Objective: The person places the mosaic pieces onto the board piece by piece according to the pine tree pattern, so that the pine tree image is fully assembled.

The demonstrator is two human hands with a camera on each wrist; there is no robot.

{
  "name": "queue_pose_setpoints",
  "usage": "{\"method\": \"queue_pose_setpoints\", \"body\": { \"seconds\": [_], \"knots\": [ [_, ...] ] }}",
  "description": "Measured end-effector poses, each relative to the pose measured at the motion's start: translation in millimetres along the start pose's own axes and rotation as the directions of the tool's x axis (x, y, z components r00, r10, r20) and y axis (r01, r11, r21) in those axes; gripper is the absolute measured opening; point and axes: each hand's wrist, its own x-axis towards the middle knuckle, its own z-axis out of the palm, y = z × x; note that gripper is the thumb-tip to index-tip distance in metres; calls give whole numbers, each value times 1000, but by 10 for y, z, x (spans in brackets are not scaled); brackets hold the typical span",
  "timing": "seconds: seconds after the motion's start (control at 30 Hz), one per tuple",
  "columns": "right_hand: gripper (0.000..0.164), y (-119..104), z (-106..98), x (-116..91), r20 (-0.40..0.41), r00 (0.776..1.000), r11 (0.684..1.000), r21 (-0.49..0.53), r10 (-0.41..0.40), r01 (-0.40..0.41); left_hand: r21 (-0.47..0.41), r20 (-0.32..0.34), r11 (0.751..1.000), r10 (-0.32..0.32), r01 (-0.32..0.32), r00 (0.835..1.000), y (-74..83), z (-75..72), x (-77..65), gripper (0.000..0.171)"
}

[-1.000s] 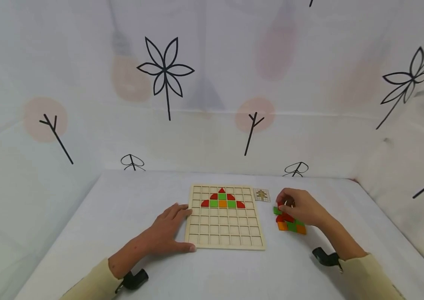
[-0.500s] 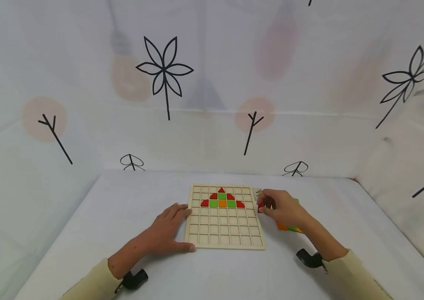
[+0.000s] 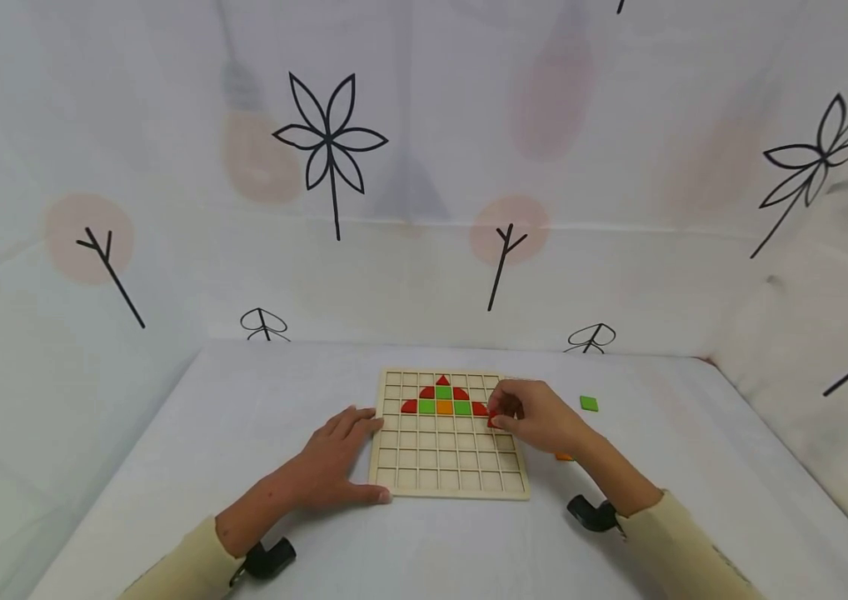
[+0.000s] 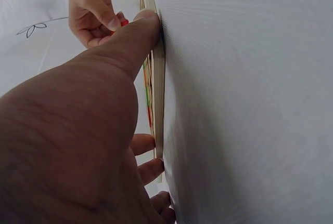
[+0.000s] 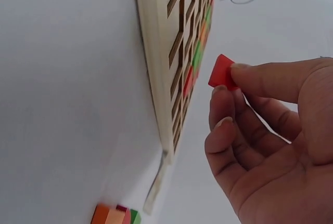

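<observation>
A pale wooden grid board [image 3: 437, 458] lies on the white table. Red, green and orange tiles form a stepped, tree-like shape in its upper rows, with an orange tile [image 3: 445, 407] at the centre of the lowest filled row. My left hand [image 3: 326, 467] rests at the board's left side, fingers spread, with fingertips and thumb against its edge. Over the board's right part, my right hand [image 3: 540, 419] pinches a small red tile [image 5: 221, 72] between thumb and fingertips. In the right wrist view the tile is held apart from the grid.
Right of the board lies a loose green square tile [image 3: 589, 403]. An orange tile [image 3: 564, 457] peeks out below the right forearm, which hides most of the pile. A thin card [image 5: 154, 187] lies beside the board. A patterned white cloth [image 3: 409, 283] hangs behind the table.
My right hand has moved left from the loose tiles to over the board's right side, carrying the red tile. My left hand stays at the board's edge.
</observation>
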Motion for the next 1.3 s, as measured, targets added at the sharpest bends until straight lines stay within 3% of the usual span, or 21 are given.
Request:
{"method": "queue_pose_setpoints", "body": {
  "seconds": [0.33,0.93,1.3],
  "knots": [
    [12,-70,128,153,9,999,999,-16,-43,43,12,-3,1000,-3,3,1000,28,-18,3,108],
    [9,-123,299,371,14,1000,998,-66,22,-21,26,-3,1000,2,-2,1000,11,-13,11,108],
    [9,-162,340,355,8,996,993,-80,91,-90,13,-4,1000,5,-5,1000,-6,0,9,108]
  ]
}}
